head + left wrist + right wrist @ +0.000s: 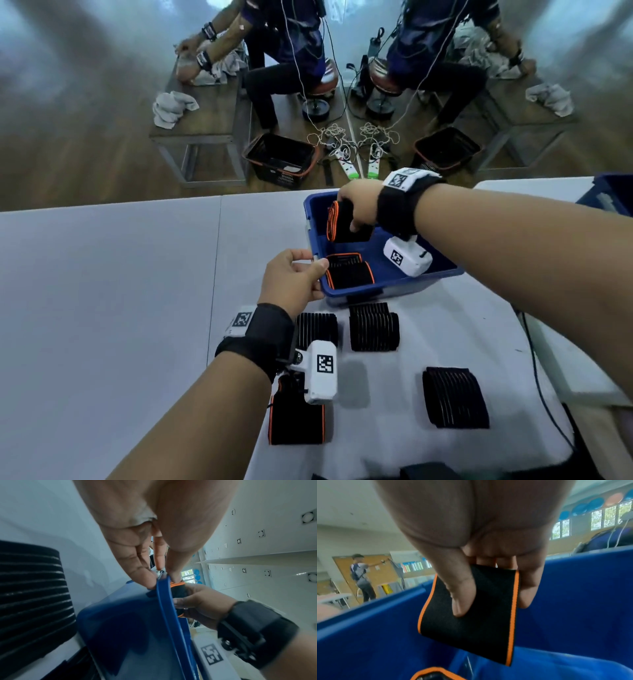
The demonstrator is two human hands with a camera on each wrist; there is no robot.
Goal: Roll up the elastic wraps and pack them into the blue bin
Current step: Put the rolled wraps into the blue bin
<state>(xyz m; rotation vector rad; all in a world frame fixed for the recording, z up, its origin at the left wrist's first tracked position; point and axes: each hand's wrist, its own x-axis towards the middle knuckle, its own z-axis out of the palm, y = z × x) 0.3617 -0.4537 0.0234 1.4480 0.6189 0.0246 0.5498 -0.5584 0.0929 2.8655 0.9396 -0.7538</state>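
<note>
The blue bin [442, 272] stands on the white table. My right hand [356, 205] grips a rolled black wrap with orange edges [346, 222] inside the bin's far-left part; in the right wrist view the thumb and fingers clamp this rolled wrap [471, 615] above the blue bin floor [556, 666]. A second rolled orange-edged wrap [347, 270] lies in the bin's near-left corner. My left hand [308, 270] pinches the bin's left rim [164, 601]. Three black ribbed wraps [375, 327], [317, 330], [455, 397] and an orange-edged wrap [296, 421] lie on the table in front of the bin.
The table's far edge [137, 205] runs just behind the bin. Another blue bin [613, 195] sits at the far right on a second table. A black cable [534, 370] trails down the right side. People sit at benches beyond, with black baskets [279, 157] on the floor.
</note>
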